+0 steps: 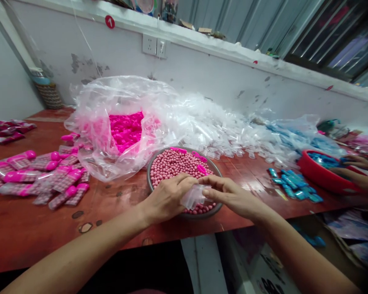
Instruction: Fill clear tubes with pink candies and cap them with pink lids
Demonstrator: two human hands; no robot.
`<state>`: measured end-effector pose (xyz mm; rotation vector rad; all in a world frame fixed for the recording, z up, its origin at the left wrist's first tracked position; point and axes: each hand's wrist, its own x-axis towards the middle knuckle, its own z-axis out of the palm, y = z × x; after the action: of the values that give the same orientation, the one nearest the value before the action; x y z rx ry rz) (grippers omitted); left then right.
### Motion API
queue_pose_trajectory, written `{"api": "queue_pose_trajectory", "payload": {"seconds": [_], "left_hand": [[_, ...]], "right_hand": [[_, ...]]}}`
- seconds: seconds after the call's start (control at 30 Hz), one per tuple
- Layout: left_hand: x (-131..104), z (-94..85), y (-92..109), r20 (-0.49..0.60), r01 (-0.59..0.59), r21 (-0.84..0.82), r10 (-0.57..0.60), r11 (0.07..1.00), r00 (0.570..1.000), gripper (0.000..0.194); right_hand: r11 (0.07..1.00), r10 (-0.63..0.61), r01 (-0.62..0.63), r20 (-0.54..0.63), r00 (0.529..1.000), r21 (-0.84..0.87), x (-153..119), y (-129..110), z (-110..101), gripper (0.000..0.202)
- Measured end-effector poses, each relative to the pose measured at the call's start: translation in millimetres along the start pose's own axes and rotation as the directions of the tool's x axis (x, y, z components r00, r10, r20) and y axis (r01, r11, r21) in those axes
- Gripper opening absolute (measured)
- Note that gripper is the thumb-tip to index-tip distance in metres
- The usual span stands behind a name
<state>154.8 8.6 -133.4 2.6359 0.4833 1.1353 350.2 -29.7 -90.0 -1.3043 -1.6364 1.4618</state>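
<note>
A grey bowl [149,179] full of small pink beads [174,163] sits on the table in front of me, with a few bright pink caps [201,169] lying on the beads. Over its near side, my left hand [170,197] is closed around several clear plastic tubes [191,197]. My right hand [233,195] meets it from the right, its thumb and fingers pinched at the tubes' edge. Just what lies between those right fingertips is partly hidden. Behind the bowl, an open clear bag [93,159] holds many bright pink caps [125,132].
Filled tubes with pink caps [53,175] are piled on the left of the red-brown table [116,228]. Clear tubes [208,126] heap along the wall. At right, another person's hands [352,171] work at a red basin [313,173] beside blue-filled packs [294,183].
</note>
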Motion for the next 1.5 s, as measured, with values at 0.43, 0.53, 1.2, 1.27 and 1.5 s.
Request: {"api": "queue_pose_trajectory", "payload": {"seconds": [0.43, 0.53, 1.2, 1.27, 1.5], "left_hand": [[-4, -5.5, -5, -0.109, 0.025, -0.062, -0.031, 0.998, 0.994, 0.036], [-10, -7.2, -6, -0.130, -0.007, -0.010, 0.006, 1.000, 0.992, 0.030], [-29, -11.2, -17, 0.105, 0.309, -0.946, -0.805, 0.100, 0.584, 0.044], [-26, -5.0, -13, 0.149, 0.277, -0.961, -0.807, 0.018, 0.571, 0.043], [-36, -7.2, -5, 0.377, 0.363, -0.918, -0.624, -0.158, 0.684, 0.045]], "right_hand": [[0.979, 0.025, 0.026, -0.247, 0.969, 0.201, 0, -3, 16, 0.037], [0.987, 0.033, 0.006, -0.236, 0.971, 0.160, 2, -6, 17, 0.038], [0.889, -0.325, 0.244, -0.158, 0.933, -0.389, 63, 0, -13, 0.058], [0.936, -0.302, 0.288, -0.039, 0.953, -0.204, 54, 3, 10, 0.048], [0.925, -0.361, 0.374, -0.142, 0.922, 0.074, 35, 10, 40, 0.018]]}}
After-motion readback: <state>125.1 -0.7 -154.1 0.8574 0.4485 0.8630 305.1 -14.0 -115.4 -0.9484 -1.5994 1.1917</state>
